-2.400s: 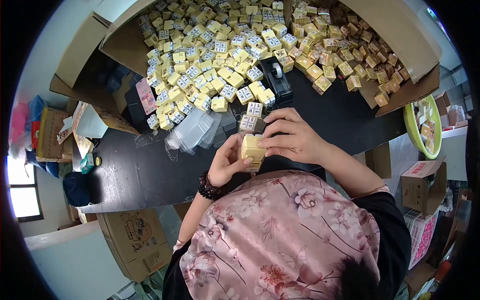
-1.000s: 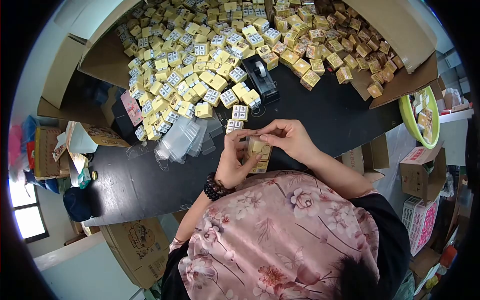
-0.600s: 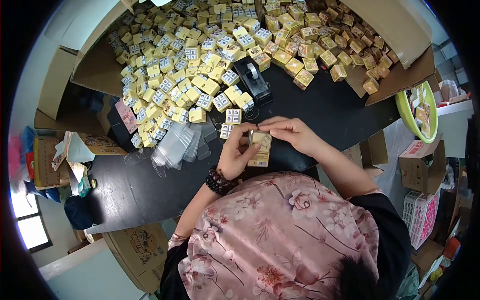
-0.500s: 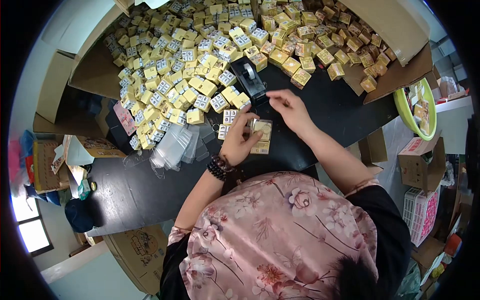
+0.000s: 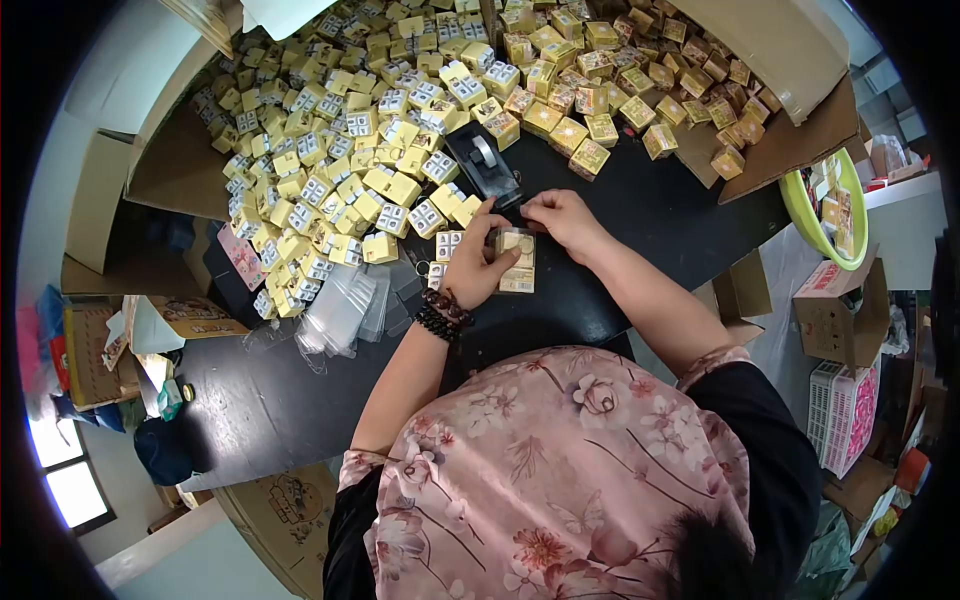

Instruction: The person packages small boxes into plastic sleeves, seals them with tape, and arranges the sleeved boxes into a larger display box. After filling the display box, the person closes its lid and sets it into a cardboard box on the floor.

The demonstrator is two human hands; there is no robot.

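My left hand (image 5: 474, 262), a dark bead bracelet at its wrist, is closed on a small yellow box (image 5: 518, 278) with a clear cover. Its thumb lies across the box's face. My right hand (image 5: 566, 222) is closed in a pinch at the top edge of this box, beside the front end of the black tape dispenser (image 5: 486, 168). Whatever lies between those fingertips is too small to make out. Left of my left hand, partly covered by it, is a yellow-and-white box (image 5: 447, 244) with a metal ring (image 5: 421, 268) near it.
A big heap of small yellow boxes (image 5: 340, 150) fills the back of the black table (image 5: 270, 400), spilling from opened cardboard cartons (image 5: 175, 165). Clear plastic sleeves (image 5: 345, 310) lie at left. A green basket (image 5: 850, 255) and a carton (image 5: 840, 320) stand at right.
My right hand has moved left and down from beside the tape dispenser to the box's top edge, its fingers closing into a pinch. My left hand still holds the box. The view has shifted slightly.
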